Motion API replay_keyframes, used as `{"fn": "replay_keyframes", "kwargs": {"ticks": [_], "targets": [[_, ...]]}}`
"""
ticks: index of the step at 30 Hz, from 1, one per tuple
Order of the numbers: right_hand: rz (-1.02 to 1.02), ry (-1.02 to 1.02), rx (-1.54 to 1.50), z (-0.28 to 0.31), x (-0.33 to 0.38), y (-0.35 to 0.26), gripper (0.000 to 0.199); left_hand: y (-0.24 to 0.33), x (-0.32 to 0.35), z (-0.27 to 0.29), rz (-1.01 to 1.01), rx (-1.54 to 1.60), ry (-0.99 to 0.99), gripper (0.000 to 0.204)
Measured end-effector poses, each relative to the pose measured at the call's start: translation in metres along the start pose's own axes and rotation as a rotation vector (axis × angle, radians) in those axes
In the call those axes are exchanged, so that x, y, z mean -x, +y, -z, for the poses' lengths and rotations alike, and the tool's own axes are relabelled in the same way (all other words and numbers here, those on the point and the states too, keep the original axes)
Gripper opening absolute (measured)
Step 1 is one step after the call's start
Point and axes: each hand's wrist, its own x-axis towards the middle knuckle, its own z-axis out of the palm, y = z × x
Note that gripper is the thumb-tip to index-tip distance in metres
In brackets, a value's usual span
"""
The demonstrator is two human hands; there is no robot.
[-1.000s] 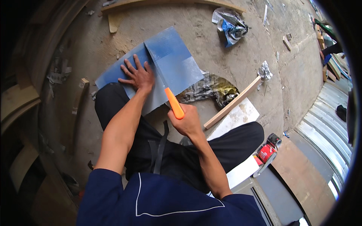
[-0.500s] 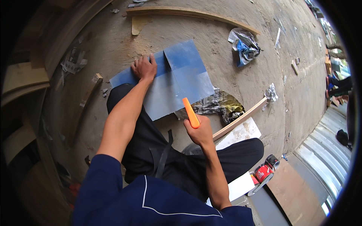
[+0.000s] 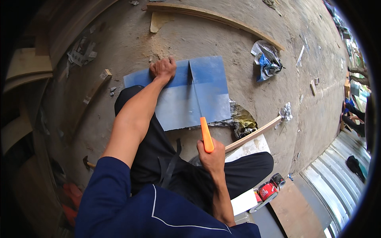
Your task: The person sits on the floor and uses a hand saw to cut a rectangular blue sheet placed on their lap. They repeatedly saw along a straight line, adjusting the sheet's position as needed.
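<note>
Blue sheet [image 3: 180, 99] lies flat on concrete floor [image 3: 238, 51], near edge over person's knee. Left hand [image 3: 162, 68] fist pressed on far-left part; right hand [image 3: 212, 156] gripping orange-handled knife [image 3: 206, 135], blade along sheet's mid line.

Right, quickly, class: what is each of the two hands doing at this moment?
Left hand: closed into a fist, pressing down on the blue sheet.
Right hand: closed around the orange-handled knife, blade on the sheet.
</note>
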Motion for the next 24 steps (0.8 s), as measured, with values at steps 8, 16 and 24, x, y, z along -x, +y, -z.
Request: {"fn": "replay_keyframes", "kwargs": {"ticks": [8,16,24], "targets": [[0.064,0.035,-0.058,-0.02,0.008,0.031,0.02,-0.002,-0.001,-0.003,0.015,0.024,0.036,0.056],[-0.004,0.04,-0.058,0.012,0.085,0.036,0.018,-0.004,0.0,-0.001,-0.014,-0.007,0.055,0.06],[0.103,-0.004,-0.012,0.017,0.036,0.044,0.02,-0.015,-0.012,0.013,0.139,-0.04,0.049,0.064]]}}
